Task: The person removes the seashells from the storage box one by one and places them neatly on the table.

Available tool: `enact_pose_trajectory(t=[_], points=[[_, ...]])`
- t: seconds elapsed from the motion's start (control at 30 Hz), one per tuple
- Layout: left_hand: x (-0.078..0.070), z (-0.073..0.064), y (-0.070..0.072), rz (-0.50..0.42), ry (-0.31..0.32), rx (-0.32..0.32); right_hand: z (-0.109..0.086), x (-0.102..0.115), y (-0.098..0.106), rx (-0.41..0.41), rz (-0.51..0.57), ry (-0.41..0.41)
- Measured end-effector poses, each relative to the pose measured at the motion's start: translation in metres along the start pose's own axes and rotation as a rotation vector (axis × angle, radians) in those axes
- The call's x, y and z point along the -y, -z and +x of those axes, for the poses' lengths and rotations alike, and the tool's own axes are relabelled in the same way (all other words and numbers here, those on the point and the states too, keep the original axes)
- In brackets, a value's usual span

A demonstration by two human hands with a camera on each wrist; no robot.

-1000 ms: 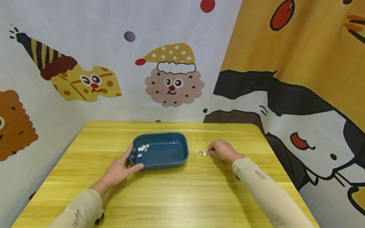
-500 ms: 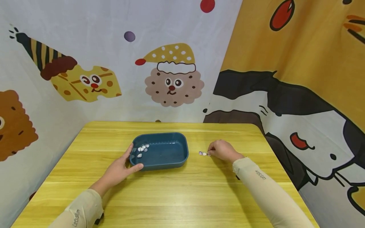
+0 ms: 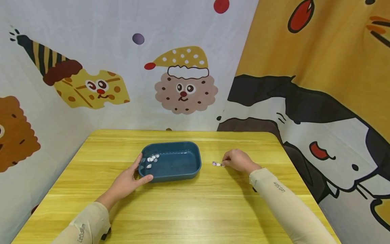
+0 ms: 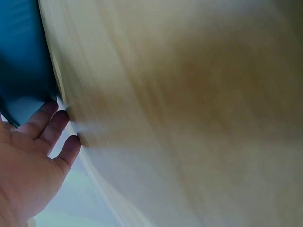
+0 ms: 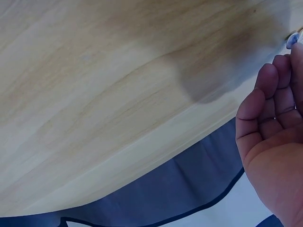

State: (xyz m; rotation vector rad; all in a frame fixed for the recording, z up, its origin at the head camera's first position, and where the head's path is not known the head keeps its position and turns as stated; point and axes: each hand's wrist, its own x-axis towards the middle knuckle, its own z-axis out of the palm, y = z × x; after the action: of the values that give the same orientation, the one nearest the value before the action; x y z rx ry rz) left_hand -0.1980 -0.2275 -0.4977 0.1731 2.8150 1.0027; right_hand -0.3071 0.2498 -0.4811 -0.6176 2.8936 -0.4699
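Observation:
A dark blue rectangular tray [image 3: 170, 178] stands on the wooden table, with several small whitish shells [image 3: 151, 159] near its left end. My left hand [image 3: 126, 181] rests against the tray's left end, fingers along the side and thumb at the front corner; in the left wrist view its fingers are nearly straight. To the right of the tray, my right hand [image 3: 238, 160] pinches a small shell [image 3: 223, 165] at the tabletop. Two more shells, one purplish [image 3: 214, 163] and one white [image 3: 218, 164], lie just left of those fingertips. The right wrist view shows a bluish-white shell [image 5: 292, 40] at the fingertips.
The yellow wood-grain table [image 3: 182, 210] has rounded far corners. Behind it hangs a cartoon-printed cloth [image 3: 122, 30], which also runs along the left and right sides.
My right hand has shifted very slightly to the right, showing a little more of the shell at its fingertips. The left hand and the tray stay in place.

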Motion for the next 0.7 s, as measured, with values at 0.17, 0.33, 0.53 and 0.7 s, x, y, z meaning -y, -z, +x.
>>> enact_pose_trajectory(t=[0.17,0.33,0.53,0.7], points=[[-0.001,0.0,0.0,0.001,0.005,0.003,-0.001,-0.001,0.003,0.006,0.017,-0.019],[-0.001,0.0,0.0,0.0,0.006,0.005,0.0,-0.001,0.007,0.006,0.033,-0.048],[0.0,0.0,0.0,0.008,0.002,0.001,-0.002,-0.002,0.011,0.001,0.044,-0.056],[0.0,-0.001,0.0,0.013,0.001,-0.001,-0.003,-0.002,0.011,-0.003,0.071,-0.058]])
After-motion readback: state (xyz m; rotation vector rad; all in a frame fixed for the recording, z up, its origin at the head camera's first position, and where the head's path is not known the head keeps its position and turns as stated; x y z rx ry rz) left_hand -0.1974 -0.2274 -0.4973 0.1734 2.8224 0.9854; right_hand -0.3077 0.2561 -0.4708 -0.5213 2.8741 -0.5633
